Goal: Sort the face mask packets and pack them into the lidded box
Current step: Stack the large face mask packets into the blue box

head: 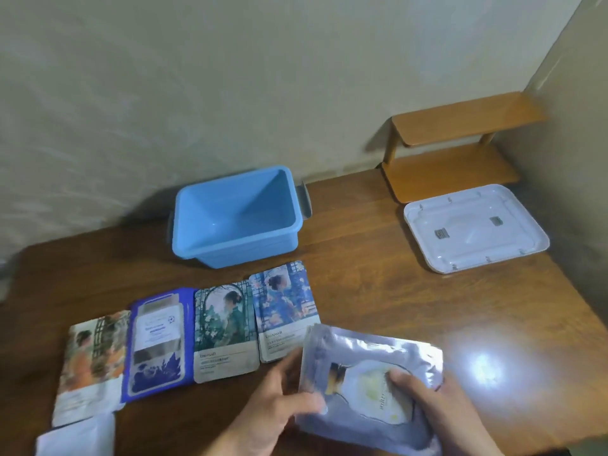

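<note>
Both hands hold a silvery face mask packet [368, 360] with a pale bottle picture, just above the table's near edge. My left hand [279, 406] grips its left edge; my right hand [437, 406] grips its right side with the thumb on top. To the left, a row of packets lies flat: an orange one [92, 360], a dark blue one [158, 343], a green one [225, 330] and a blue floral one [284, 311]. A white packet [79, 436] lies at the bottom left. Behind the row stands the blue box [184, 205], empty, with no lid on it.
The white lid [473, 225] lies upside down at the back right of the brown wooden table [378, 284]. A small two-tier wooden shelf [460, 149] stands behind it in the corner. Beige walls close the back and right sides.
</note>
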`<state>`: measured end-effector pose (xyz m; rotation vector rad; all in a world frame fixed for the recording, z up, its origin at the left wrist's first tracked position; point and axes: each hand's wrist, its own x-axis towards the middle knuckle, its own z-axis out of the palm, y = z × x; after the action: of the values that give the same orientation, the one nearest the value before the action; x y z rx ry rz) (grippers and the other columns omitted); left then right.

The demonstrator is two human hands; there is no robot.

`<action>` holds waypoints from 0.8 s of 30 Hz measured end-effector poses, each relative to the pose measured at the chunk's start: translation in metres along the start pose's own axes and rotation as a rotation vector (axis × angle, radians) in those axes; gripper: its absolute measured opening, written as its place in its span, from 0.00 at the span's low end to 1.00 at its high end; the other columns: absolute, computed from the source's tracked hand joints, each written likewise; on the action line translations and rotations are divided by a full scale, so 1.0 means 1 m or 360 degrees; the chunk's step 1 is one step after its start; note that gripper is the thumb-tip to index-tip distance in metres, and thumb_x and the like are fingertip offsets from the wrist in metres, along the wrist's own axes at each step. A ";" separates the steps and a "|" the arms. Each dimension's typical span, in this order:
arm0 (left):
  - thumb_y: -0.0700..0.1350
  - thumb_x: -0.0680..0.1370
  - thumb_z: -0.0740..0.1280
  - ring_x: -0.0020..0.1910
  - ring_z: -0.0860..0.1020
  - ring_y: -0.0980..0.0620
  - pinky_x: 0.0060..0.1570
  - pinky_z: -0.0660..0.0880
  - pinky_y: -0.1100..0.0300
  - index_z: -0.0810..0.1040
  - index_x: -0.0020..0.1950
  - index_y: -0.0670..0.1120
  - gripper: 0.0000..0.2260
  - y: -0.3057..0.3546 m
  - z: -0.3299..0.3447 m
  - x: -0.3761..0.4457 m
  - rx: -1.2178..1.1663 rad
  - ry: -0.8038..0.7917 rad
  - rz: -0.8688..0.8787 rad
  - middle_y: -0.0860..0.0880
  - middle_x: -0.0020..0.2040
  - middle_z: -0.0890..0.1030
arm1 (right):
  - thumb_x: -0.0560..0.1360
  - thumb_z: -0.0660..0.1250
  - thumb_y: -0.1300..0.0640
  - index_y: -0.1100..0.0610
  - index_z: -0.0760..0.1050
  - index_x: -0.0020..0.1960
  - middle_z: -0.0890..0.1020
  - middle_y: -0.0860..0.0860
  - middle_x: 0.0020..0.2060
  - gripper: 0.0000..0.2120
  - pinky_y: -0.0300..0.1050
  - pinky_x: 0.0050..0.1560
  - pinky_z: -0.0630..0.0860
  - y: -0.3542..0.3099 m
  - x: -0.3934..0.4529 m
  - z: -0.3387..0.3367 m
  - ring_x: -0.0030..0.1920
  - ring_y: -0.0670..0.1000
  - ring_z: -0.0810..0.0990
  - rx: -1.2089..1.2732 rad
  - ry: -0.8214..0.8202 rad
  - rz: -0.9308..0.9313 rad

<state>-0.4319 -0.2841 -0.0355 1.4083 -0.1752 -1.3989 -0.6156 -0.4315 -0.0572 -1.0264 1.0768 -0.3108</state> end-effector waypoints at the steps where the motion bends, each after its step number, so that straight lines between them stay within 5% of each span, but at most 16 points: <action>1: 0.41 0.55 0.77 0.56 0.82 0.52 0.61 0.75 0.53 0.80 0.61 0.49 0.33 0.008 0.002 -0.002 0.0049 0.0048 -0.0050 0.49 0.55 0.85 | 0.64 0.80 0.56 0.59 0.81 0.53 0.87 0.53 0.44 0.19 0.47 0.48 0.81 -0.013 0.005 0.005 0.47 0.52 0.85 -0.0036 -0.0073 0.0059; 3: 0.46 0.65 0.79 0.51 0.83 0.58 0.54 0.76 0.57 0.77 0.60 0.53 0.25 0.023 0.007 -0.002 0.0075 0.0263 -0.0064 0.56 0.51 0.85 | 0.67 0.78 0.56 0.57 0.81 0.54 0.87 0.51 0.45 0.16 0.54 0.55 0.79 -0.035 0.017 0.018 0.49 0.51 0.85 -0.0230 -0.0151 0.0049; 6: 0.56 0.75 0.68 0.46 0.79 0.69 0.47 0.73 0.63 0.77 0.53 0.59 0.07 0.044 0.007 0.000 0.0101 0.0664 0.0059 0.65 0.48 0.83 | 0.65 0.77 0.49 0.54 0.82 0.54 0.86 0.49 0.47 0.20 0.56 0.57 0.78 -0.071 0.028 0.048 0.50 0.49 0.85 -0.0363 -0.0283 -0.0051; 12: 0.58 0.74 0.67 0.51 0.82 0.51 0.53 0.79 0.52 0.78 0.55 0.54 0.13 0.122 -0.049 0.002 0.0051 0.0852 0.0258 0.52 0.49 0.85 | 0.73 0.71 0.55 0.58 0.77 0.61 0.84 0.56 0.53 0.17 0.55 0.60 0.76 -0.140 0.055 0.122 0.55 0.56 0.83 -0.0130 -0.0739 -0.0003; 19: 0.56 0.77 0.68 0.45 0.84 0.50 0.44 0.77 0.55 0.81 0.54 0.51 0.11 0.228 -0.143 0.049 0.0296 0.0808 0.0298 0.48 0.48 0.86 | 0.75 0.70 0.58 0.62 0.78 0.58 0.85 0.57 0.50 0.14 0.51 0.52 0.81 -0.199 0.131 0.224 0.51 0.57 0.85 -0.0145 -0.0568 -0.0151; 21: 0.56 0.78 0.67 0.46 0.84 0.50 0.48 0.79 0.52 0.81 0.56 0.49 0.13 0.242 -0.161 0.070 0.0433 0.0764 0.0242 0.50 0.47 0.86 | 0.75 0.70 0.58 0.63 0.78 0.59 0.85 0.58 0.50 0.15 0.50 0.51 0.81 -0.202 0.157 0.240 0.50 0.57 0.85 -0.0187 -0.0500 -0.0123; 24: 0.55 0.79 0.66 0.52 0.81 0.53 0.50 0.80 0.54 0.77 0.65 0.48 0.18 0.244 -0.181 0.098 0.0727 0.0770 0.0225 0.51 0.56 0.83 | 0.76 0.70 0.57 0.62 0.79 0.56 0.86 0.54 0.41 0.11 0.41 0.38 0.80 -0.199 0.187 0.254 0.40 0.50 0.85 -0.0338 -0.0415 -0.0062</action>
<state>-0.1267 -0.3518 0.0309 2.0282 -0.2826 -0.8964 -0.2629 -0.5232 0.0193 -1.2414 0.8665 -0.0901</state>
